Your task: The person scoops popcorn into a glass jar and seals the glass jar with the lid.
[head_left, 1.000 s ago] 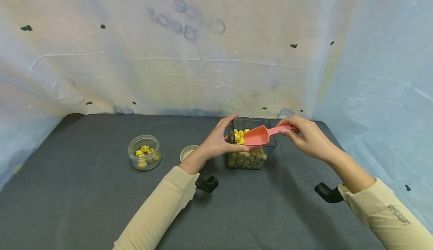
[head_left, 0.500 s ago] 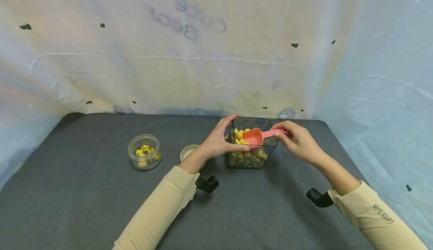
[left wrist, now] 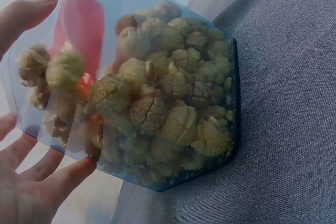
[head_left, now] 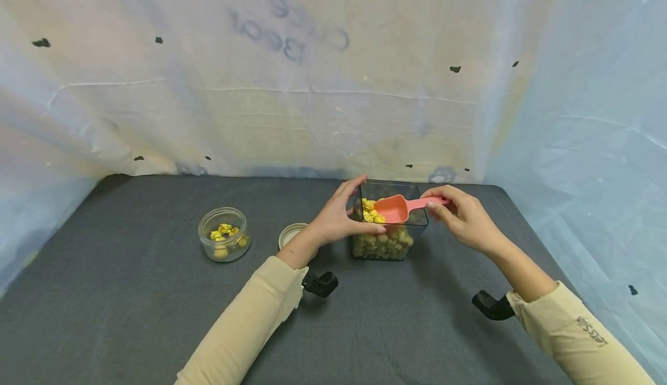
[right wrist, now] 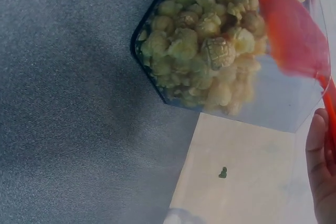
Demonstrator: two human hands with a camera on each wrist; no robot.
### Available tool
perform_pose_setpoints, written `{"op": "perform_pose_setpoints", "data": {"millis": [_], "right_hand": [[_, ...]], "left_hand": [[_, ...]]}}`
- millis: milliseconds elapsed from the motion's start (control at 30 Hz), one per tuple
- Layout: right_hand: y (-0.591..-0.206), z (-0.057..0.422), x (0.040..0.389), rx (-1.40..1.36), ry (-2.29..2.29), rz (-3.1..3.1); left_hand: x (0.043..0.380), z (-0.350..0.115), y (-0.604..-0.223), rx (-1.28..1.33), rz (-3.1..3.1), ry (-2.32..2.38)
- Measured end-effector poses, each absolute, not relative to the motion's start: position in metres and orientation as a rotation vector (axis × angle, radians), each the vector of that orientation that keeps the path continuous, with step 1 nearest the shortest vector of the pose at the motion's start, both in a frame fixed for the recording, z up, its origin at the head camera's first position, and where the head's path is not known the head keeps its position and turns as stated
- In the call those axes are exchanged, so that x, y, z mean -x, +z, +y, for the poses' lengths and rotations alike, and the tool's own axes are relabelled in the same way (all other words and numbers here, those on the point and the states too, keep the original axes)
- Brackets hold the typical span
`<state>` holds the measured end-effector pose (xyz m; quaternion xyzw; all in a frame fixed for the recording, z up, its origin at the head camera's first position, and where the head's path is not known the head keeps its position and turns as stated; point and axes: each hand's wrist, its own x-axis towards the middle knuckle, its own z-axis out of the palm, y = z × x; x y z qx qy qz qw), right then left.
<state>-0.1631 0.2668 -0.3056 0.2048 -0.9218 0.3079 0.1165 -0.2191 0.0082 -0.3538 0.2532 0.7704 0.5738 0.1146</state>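
Note:
A clear square container (head_left: pixel 389 189) stands on the table, holding a heap of yellow popcorn (head_left: pixel 371 212). My left hand (head_left: pixel 336 218) grips the container's left side, thumb along the front near the rim and fingers round the far side. My right hand (head_left: pixel 465 218) pinches the handle of a pink scoop (head_left: pixel 393 208) between thumb and fingers. The scoop's bowl lies inside the container, against the popcorn, and its handle sticks out over the right rim. Through the wall in the right wrist view, the scoop (right wrist: pixel 296 40) shows beside the popcorn (right wrist: pixel 218 53).
To the left, a round glass jar (head_left: pixel 206 245) stands open with several popcorn pieces in it. A round pale lid (head_left: pixel 289 233) lies partly behind my left wrist. Grey cloth covers the table (head_left: pixel 130 292). Plastic sheeting (head_left: pixel 312 130) rises behind and at both sides.
Between the first and second frames, my right hand pushed the scoop left and lower into the container. Since then it has shifted slightly right. My left hand has stayed on the container.

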Motion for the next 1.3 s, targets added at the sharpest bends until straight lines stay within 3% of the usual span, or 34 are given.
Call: {"op": "perform_pose_setpoints", "data": {"millis": [1300], "right_hand": [[-0.324, 0.269, 0.169, -0.454, 1.215, -2.624]], "left_hand": [[0.219, 0.008, -0.354, -0.757, 2.248, 1.697]]}}
